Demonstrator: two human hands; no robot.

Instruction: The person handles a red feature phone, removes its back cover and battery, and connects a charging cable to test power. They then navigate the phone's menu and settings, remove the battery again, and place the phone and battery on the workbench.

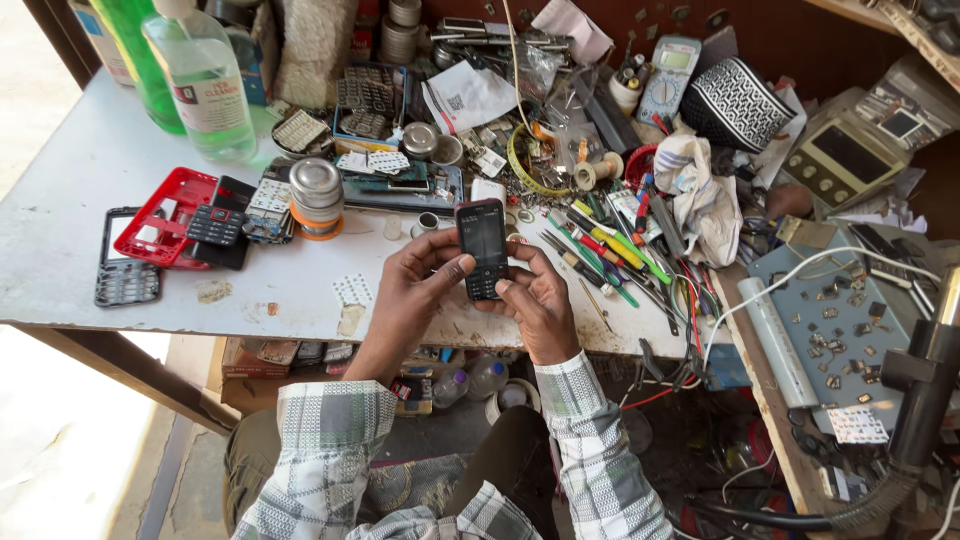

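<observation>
Inspection step: left hand (415,285) and right hand (535,300) both clamp the black keypad phone (483,248) above the workbench (70,200). Next move likely requires steady thumb pressure on its keys.

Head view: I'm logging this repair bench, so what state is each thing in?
Keypad phone: held upright in both hands, screen dark.
Left hand: gripping the phone, thumb at its keypad edge.
Right hand: gripping the phone's lower end.
Red phone shell: lying open on the table.
Clear bottle: upright, partly full.
Multimeter: lying flat.
</observation>
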